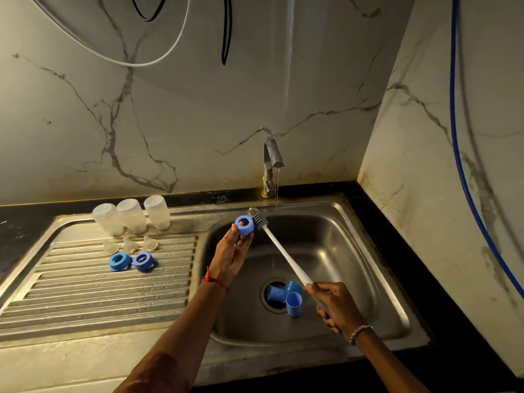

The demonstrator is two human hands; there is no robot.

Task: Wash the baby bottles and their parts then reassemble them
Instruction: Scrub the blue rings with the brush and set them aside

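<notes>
Now my left hand (231,252) pinches a blue collar ring (244,225) over the sink's (354,251) left rim, while my right hand (330,303) grips the bottle brush (279,248), bristles touching the ring.

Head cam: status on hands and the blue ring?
Left hand holds blue ring; right hand grips brush, bristles at the ring. Tap running. Blue caps lie at the drain; nothing in the way.
</notes>
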